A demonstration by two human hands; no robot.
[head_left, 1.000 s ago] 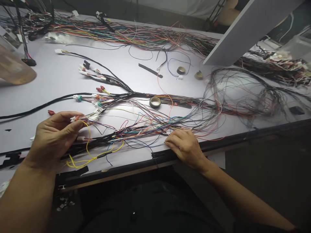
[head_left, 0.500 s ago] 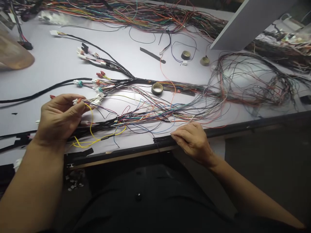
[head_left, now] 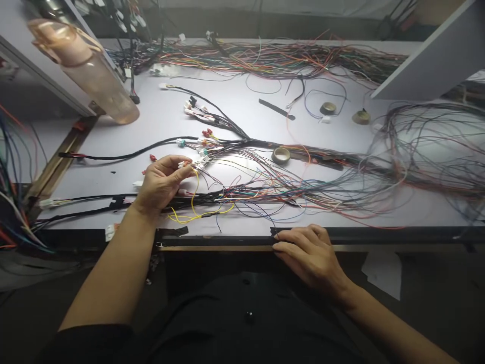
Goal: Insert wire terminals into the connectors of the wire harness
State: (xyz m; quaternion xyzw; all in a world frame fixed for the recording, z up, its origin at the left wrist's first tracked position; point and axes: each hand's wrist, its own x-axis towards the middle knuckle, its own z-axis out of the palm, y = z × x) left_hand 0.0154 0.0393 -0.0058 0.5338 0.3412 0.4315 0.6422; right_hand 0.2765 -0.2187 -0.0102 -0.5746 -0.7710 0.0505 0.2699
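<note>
My left hand (head_left: 162,182) pinches a small white and orange connector (head_left: 184,164) between thumb and fingertips, above the wire bundle. Thin wires trail right from it, and a yellow wire (head_left: 196,189) loops down below. At the table's front edge, my right hand (head_left: 308,253) is curled, thumb and forefinger close together beside a black tape piece (head_left: 273,230) and a thin dark wire's end. What those fingertips hold cannot be made out. Several connectors lie beyond my left hand, among them a teal and white connector (head_left: 181,143) and red connectors (head_left: 207,133).
A black tape roll (head_left: 281,155) lies by the taped harness trunk (head_left: 261,143). Two more rolls, one being a tape roll (head_left: 328,108), sit farther back. A bottle (head_left: 102,86) stands at back left. Loose wires (head_left: 409,131) coil at right, and a slanted panel (head_left: 424,55) rises behind.
The view has shifted left and up, showing the whole bottle. My right hand has moved left along the table edge to the tape piece and dark wire. My left hand still holds the connector.
</note>
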